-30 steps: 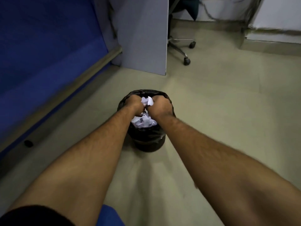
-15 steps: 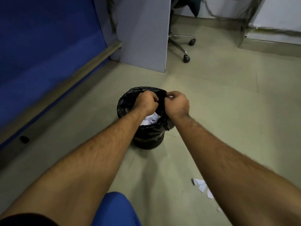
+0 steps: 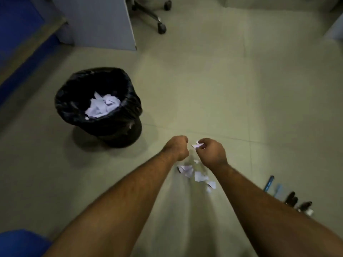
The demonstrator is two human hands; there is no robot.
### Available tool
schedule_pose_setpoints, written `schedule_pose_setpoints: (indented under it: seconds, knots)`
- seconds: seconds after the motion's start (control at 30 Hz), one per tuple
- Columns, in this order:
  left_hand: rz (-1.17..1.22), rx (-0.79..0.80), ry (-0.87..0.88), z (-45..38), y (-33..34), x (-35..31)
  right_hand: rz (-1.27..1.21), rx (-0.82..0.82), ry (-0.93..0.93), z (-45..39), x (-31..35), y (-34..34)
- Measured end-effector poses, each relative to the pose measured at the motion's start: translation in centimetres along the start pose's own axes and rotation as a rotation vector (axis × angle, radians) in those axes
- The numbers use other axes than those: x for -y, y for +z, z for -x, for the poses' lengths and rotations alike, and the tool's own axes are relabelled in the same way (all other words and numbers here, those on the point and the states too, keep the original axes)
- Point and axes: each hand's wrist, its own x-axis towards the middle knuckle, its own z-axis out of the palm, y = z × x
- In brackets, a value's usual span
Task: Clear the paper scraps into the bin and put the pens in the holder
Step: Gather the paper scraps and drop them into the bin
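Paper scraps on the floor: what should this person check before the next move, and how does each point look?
1. Bin upright and open, paper inside: ok.
2. Floor scraps all picked up: not ok, several lie between the forearms.
3. Right hand pinching a scrap: ok.
4. Left hand curled; holding anything: cannot tell.
5. Pens in holder: not ok, on the floor at right.
6. Holder in view: not ok.

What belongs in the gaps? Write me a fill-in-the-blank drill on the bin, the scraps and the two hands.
1. The bin is lined with a ____ bag.
2. The right hand pinches a paper ____.
3. The loose scraps lie on the floor between the two ____.
4. The left hand is curled into a ____.

Missing words: black; scrap; forearms; fist
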Motion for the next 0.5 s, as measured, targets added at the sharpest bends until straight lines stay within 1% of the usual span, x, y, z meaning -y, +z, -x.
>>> schedule_pose_setpoints:
  seconds: [0.03, 0.07, 0.17, 0.23, 0.3, 0.43, 0.5]
  knots:
    - [-0.054, 0.038, -0.011, 0.3, 2.7, -0.1, 0.06, 0.007, 0.024, 0.9, -2.6, 0.3]
    - [-0.089, 0.042, -0.04, 0.8, 4.9, -0.1, 0.116, 0.008, 0.064, 1.9, -4.6, 0.7]
    - [-0.097, -0.052, -0.163, 2.6, 10.1, 0.0, 0.165, 0.009, 0.232, 5.2, -9.4, 2.5]
    - [-0.101, -0.105, -0.184, 3.3, 12.0, 0.1, 0.15, 0.014, 0.272, 7.0, -10.8, 3.7]
    - [-0.076, -0.142, -0.164, 3.2, 12.9, -0.1, 0.076, 0.004, 0.233, 7.6, -11.6, 4.7]
    - [0.116, -0.134, -0.102, 2.0, 12.8, -0.7, -0.016, 0.039, 0.082, 5.6, -10.9, 6.0]
    - [0.211, -0.147, -0.082, 1.1, 12.3, -0.6, -0.039, -0.002, 0.048, 4.1, -10.6, 6.5]
